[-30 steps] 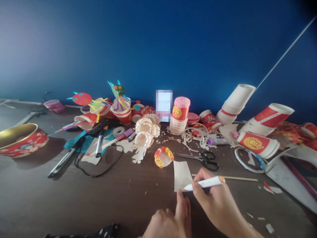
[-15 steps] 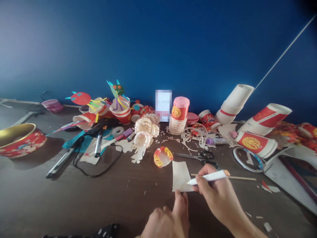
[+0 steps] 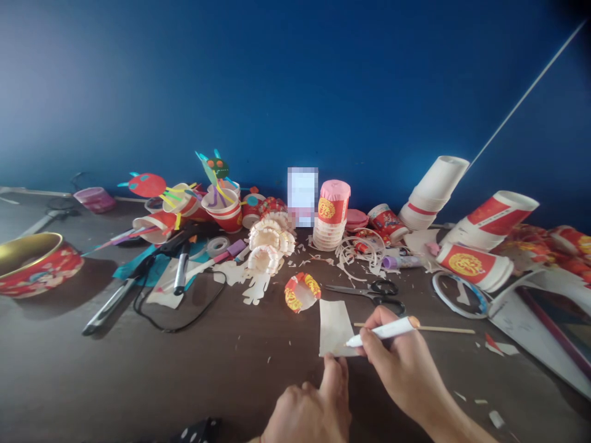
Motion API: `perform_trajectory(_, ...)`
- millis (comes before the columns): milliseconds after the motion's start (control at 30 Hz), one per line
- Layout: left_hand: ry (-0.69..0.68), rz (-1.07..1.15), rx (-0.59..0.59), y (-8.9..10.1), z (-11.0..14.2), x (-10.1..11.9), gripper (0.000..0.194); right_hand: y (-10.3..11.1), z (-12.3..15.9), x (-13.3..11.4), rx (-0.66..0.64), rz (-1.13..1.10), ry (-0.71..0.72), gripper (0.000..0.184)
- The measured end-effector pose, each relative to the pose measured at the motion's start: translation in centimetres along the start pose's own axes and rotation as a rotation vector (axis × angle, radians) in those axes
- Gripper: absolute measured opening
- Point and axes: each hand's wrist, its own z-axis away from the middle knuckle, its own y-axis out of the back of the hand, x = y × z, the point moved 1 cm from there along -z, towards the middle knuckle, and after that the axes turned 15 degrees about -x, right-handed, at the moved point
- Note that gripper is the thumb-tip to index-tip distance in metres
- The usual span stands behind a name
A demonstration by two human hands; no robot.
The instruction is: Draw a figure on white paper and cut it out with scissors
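Observation:
My right hand grips a white pen, its tip resting near the right edge of a small cream paper piece on the dark table. My left hand lies below the paper, fingers curled, with a fingertip pressing the paper's lower edge. Black-handled scissors lie just beyond the paper. A thin wooden stick runs to the right behind the pen. A small red and yellow paper ring sits up and left of the paper.
Paper cups stacked and tipped fill the back right, a pink-topped stack the middle. Decorated craft cups, markers, a tape roll and a black cord lie left. A red and gold bowl stands far left. A blue wall rises behind.
The pen tip moved up from the paper's lower right corner to its right edge, then eased back slightly. My left hand stays on the lower edge. The view drifted a little.

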Motion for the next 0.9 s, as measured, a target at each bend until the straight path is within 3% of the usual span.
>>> perform_trajectory(900,0.030,0.022,0.050,0.12,-0.01,0.00,0.039,0.09,-0.03,-0.17,-0.039,0.052,-0.004,0.018)
